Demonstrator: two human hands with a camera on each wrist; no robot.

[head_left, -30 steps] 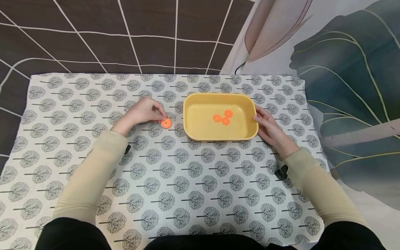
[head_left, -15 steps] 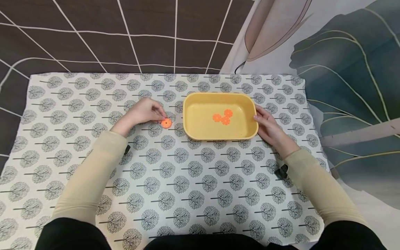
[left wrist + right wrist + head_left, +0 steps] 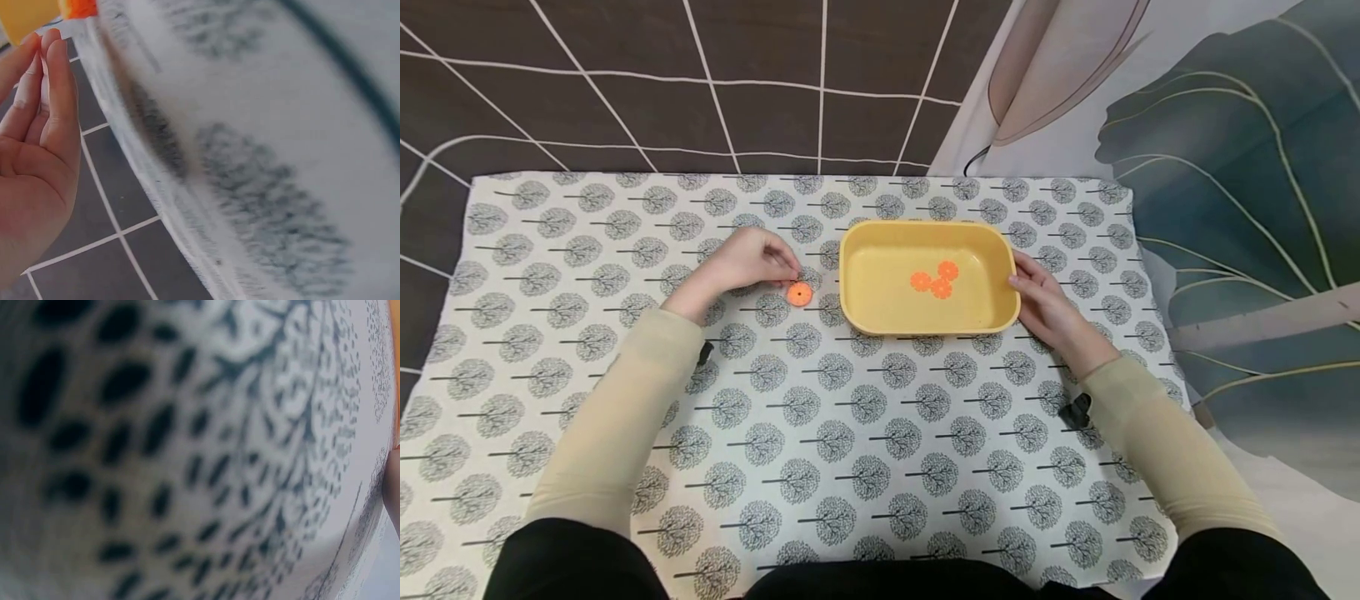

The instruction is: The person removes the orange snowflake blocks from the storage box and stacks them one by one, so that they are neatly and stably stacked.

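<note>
A small round orange piece point(image 3: 800, 293), with dark marks at its middle, lies on the tree-print cloth left of a yellow rectangular tub point(image 3: 929, 317). Just above and left of it, my left hand point(image 3: 752, 260) hovers low with its fingertips close together. In the left wrist view a gap shows between those fingertips point(image 3: 55, 37) and the orange piece point(image 3: 78, 7). My right hand point(image 3: 1051, 312) grips the tub's right wall, thumb over the rim and other fingers outside. Several flat, scallop-edged orange pieces point(image 3: 941, 288) lie on the tub floor.
The patterned cloth point(image 3: 820, 467) covers the whole tabletop. Behind it hangs a dark grid-patterned backdrop point(image 3: 760, 117), and a leaf-print curtain point(image 3: 1240, 250) is on the right. A thin black cable point(image 3: 976, 158) shows at the back edge.
My left hand has let go of the round orange piece, its fingers drawing slightly up off it. The tub and right hand have stayed put.
</note>
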